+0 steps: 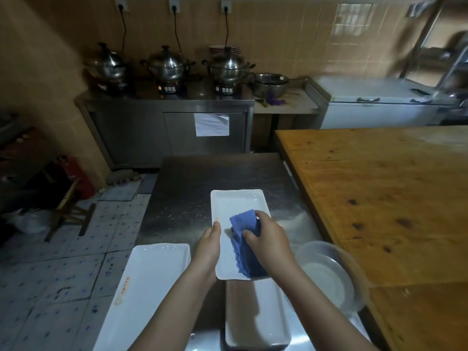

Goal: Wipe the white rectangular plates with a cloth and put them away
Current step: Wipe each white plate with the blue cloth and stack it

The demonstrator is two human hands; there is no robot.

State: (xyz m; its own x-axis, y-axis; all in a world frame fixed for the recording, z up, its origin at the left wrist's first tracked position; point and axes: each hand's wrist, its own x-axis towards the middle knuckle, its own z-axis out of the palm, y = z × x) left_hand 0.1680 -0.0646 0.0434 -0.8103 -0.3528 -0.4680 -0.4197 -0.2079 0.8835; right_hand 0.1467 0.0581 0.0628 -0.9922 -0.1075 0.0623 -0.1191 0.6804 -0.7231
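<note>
Wiping is taking place on a white plate (235,206), a long rectangular one that is pointing lengthwise away from the person over the steel tabletop (182,188). A blue cloth (247,239), folded into a thick pad, is covering the near right part of the plate. The right hand (271,240) is gripping the cloth from above, its fingers curling over the far edge and its thumb pressing into the near side. The left hand (209,245) is holding the plate by its left rim, with the thumb lying along the top edge and the other fingers hiding underneath. Whether the plate is resting on the metal or being held just off it, I cannot tell. Its near end is overlapping a second plate (263,315), which is lying closer to the person. A third plate (149,287) is lying at an angle by the tabletop's left edge, showing an orange mark along its left rim. A clear bowl (329,272) is sitting just right of the hands, beside a wooden table (379,198). Three steel pots (168,65) are standing on a counter (164,117) against the tiled wall.
</note>
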